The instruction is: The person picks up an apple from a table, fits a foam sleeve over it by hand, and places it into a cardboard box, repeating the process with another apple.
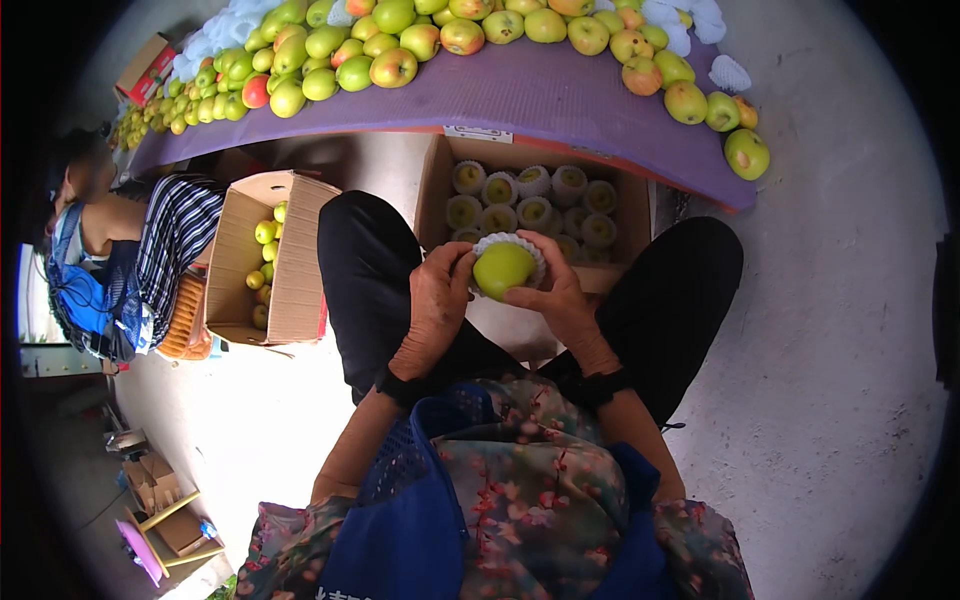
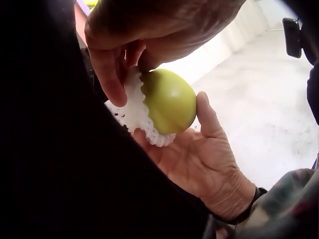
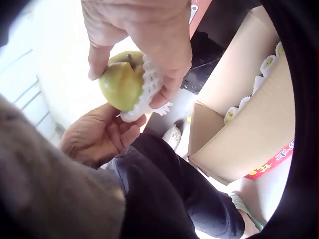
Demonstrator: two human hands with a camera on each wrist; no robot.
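A green apple sits partly inside a white foam net between the two hands, above the person's lap. The left hand pinches the net's edge at the apple's left side. Thumb and fingers of the right hand curl round the apple and net from the right. In the left wrist view the apple bulges bare out of the net. The right wrist view shows the apple's stem end, with the net covering one side.
Beyond the hands, a cardboard box holds netted apples in rows. A purple-covered table carries many loose apples and foam nets. At left stand a second box with apples and a seated person. The knees flank the hands.
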